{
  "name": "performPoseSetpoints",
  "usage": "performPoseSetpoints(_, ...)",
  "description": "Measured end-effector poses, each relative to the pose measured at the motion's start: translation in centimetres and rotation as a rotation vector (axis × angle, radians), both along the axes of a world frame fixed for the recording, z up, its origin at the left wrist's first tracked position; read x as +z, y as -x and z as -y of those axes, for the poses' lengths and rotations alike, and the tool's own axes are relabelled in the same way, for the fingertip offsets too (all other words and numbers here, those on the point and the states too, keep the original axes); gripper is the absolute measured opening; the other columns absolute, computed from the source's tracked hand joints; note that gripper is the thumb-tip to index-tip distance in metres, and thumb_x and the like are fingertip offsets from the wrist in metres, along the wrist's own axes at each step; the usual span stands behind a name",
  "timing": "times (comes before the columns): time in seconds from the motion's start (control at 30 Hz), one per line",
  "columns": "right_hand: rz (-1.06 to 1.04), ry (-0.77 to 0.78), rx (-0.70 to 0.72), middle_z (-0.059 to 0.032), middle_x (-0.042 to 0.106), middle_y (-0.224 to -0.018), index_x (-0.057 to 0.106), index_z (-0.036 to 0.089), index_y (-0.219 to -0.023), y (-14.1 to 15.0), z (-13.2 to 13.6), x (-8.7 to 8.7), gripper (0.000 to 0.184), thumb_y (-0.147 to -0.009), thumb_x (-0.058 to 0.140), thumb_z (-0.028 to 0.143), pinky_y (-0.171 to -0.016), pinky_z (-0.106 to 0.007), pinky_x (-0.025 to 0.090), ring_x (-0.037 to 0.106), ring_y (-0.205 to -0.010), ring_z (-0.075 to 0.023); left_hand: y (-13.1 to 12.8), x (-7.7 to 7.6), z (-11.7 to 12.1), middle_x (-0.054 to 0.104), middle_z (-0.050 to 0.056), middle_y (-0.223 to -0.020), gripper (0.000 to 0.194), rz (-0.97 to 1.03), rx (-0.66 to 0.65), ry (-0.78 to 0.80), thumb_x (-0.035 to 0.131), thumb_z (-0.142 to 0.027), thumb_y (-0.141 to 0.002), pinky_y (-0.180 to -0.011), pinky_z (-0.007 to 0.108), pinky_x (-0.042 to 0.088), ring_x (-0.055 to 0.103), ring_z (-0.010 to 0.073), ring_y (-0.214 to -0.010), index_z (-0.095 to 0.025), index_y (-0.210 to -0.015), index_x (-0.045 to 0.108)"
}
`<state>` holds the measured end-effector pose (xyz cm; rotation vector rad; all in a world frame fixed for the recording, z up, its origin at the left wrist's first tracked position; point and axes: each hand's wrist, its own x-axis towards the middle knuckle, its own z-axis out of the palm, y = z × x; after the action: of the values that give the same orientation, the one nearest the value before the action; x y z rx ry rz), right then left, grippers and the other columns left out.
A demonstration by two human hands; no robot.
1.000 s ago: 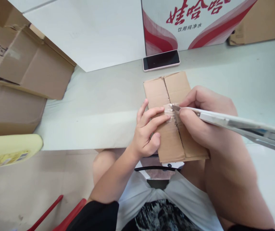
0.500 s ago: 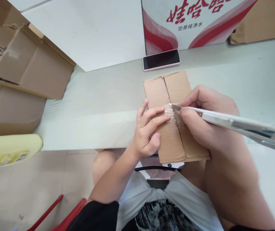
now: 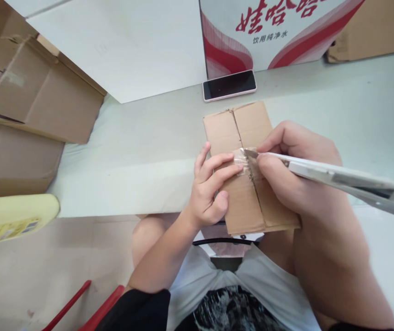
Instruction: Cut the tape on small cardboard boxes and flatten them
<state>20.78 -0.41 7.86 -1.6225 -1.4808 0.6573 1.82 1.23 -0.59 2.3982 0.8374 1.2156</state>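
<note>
- A person seated at a pale green bench (image 3: 149, 179) works on a small brown box (image 3: 243, 193) just right of the center of the frame, its lower end reaching past the bench's near edge.
- The left hand (image 3: 207, 197) rests on the box's left side, its fingers spread apart and loosely bent, two fingertips at a patch of clear tape (image 3: 239, 158); they are not closed around anything.
- The right hand (image 3: 298, 195), at center right, has its fingers closed on a knife (image 3: 338, 177), thumb and forefinger pinching it close to the blade.
- The blade's tip meets the tape where it crosses the dark seam running down the top of the box; how deep it sits cannot be told.
- The knife's pale handle slants across the wrist to the right edge of the frame.
- A phone (image 3: 229, 86), its screen dark, lies at upper center, beyond the box and against a white carton (image 3: 266, 37) printed in red.
- Large brown cartons (image 3: 59, 96) fill the upper left of the frame, above a yellow container (image 3: 18, 211) cut off by the left edge.
</note>
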Motion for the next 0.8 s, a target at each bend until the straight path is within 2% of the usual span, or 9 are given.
performPoseSetpoints(0.8, -0.054, -0.046, 0.018, 0.0078, 0.053, -0.055, 0.056, 0.024, -0.072, -0.03, 0.18, 0.11, 0.005, -0.075, 0.057, 0.019, -0.05, -0.026, 0.032, 0.04, -0.048, -0.0086, 0.0, -0.01, 0.01, 0.065, 0.007, -0.135, 0.046, -0.004, 0.029, -0.023, 0.029, -0.04, -0.104, -0.131, 0.058, 0.029, 0.061, 0.025, -0.132, -0.026, -0.132, 0.062)
